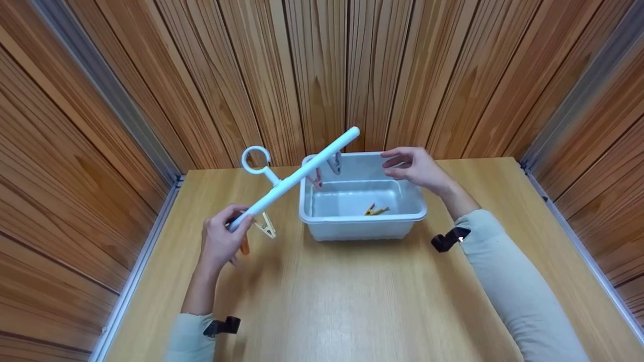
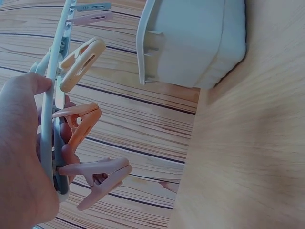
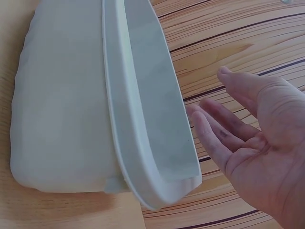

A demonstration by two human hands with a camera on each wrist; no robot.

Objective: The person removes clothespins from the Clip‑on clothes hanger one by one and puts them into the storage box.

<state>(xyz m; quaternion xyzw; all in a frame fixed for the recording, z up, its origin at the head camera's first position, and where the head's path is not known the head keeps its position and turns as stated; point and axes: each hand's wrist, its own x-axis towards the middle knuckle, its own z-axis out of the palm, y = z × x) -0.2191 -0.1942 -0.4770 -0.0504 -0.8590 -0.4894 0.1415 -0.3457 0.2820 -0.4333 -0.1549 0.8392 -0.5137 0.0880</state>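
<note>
My left hand point(image 1: 224, 235) grips one end of a pale blue clip hanger point(image 1: 297, 176), which slants up to the right with its ring hook on the upper left side. Several clothespins hang from its bar: a cream one point(image 2: 82, 64), an orange one point(image 2: 83, 121) and a pinkish one point(image 2: 100, 179) near my hand, and a pink and a grey one toward the far end. Over the right rim of a grey-white plastic bin point(image 1: 362, 229) hovers my right hand point(image 1: 415, 168), fingers loosely bent and holding nothing. A yellow clothespin point(image 1: 375, 211) lies inside the bin.
The bin stands on a light wooden table point(image 1: 327, 301) near its back edge. Wood-plank walls point(image 1: 327, 75) rise behind and on both sides, with metal strips point(image 1: 136, 271) along the table's sides. Black wrist cameras point(image 1: 450, 240) sit at both sleeves.
</note>
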